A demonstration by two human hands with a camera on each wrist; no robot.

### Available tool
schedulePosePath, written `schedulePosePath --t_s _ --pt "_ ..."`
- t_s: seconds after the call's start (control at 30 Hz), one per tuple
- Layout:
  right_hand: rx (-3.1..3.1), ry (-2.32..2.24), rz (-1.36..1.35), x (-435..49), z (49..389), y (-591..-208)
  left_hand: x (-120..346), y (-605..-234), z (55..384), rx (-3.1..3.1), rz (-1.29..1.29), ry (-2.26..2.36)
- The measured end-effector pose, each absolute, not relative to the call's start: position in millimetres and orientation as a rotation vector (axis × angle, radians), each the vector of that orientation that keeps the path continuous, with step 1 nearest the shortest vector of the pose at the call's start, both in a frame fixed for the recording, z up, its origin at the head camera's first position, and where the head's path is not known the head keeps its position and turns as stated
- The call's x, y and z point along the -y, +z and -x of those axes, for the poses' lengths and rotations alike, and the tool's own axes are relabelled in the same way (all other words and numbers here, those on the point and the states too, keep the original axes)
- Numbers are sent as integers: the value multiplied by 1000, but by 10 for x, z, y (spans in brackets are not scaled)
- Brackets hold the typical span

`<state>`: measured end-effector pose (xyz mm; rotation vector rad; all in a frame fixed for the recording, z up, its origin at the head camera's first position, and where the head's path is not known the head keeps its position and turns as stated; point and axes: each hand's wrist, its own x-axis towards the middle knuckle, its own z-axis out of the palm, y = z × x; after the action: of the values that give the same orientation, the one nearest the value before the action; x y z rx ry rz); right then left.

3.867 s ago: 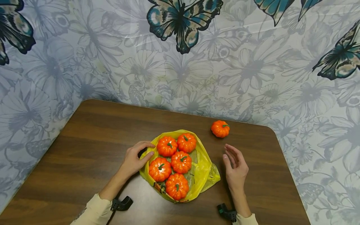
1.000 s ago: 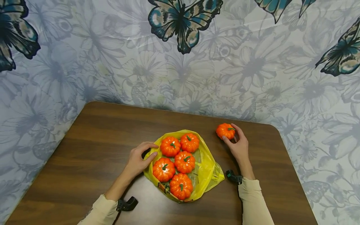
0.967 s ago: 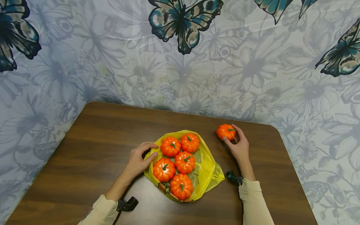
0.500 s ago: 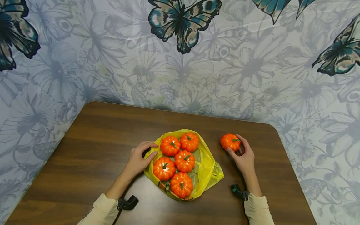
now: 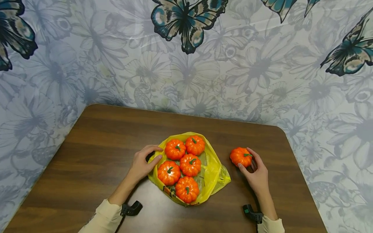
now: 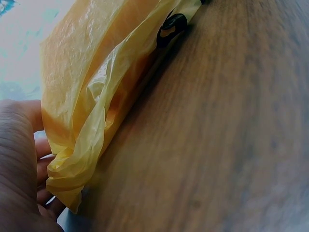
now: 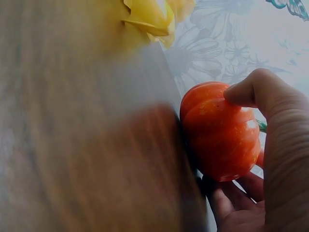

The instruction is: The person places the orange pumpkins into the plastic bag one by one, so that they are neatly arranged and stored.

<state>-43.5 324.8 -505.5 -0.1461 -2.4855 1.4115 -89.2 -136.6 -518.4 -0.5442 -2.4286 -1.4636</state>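
Note:
An open yellow plastic bag (image 5: 214, 181) lies mid-table, with several small orange pumpkins with green stems inside, one of them a pumpkin (image 5: 175, 149) near the back left. My left hand (image 5: 142, 164) holds the bag's left edge between thumb and fingers. In the left wrist view the crinkled side of the bag (image 6: 72, 87) hides part of those fingers. Right of the bag, my right hand (image 5: 257, 174) grips another orange pumpkin (image 5: 240, 156), thumb on the near side and fingers on the far right. The right wrist view shows this pumpkin (image 7: 215, 128) close over the table, its stem toward the palm.
The brown wooden table (image 5: 96, 139) has rounded back corners. Behind it hangs a pale floral backdrop (image 5: 186, 74) with butterflies. A black wrist camera (image 5: 132, 208) sits by the left sleeve, and another black camera (image 5: 251, 213) by the right one.
The right hand, bare beside the pumpkin at first, has taken hold of it and brought it nearer, slightly rightward. The left hand stays at the bag's edge.

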Motion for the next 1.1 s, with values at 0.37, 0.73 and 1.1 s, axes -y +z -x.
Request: schedulePosePath --t_s 0.37,0.73,1.1 --pt "2351 1495 46 -3175 505 -5007 1397 -5193 899 2434 518 -1469" --pt "2269 1468 -24 -2941 418 -4695 1374 -5159 900 2431 510 -1454" --pt "2212 1503 -183 -2671 294 -4568 1361 -5172 900 2441 519 -1452"
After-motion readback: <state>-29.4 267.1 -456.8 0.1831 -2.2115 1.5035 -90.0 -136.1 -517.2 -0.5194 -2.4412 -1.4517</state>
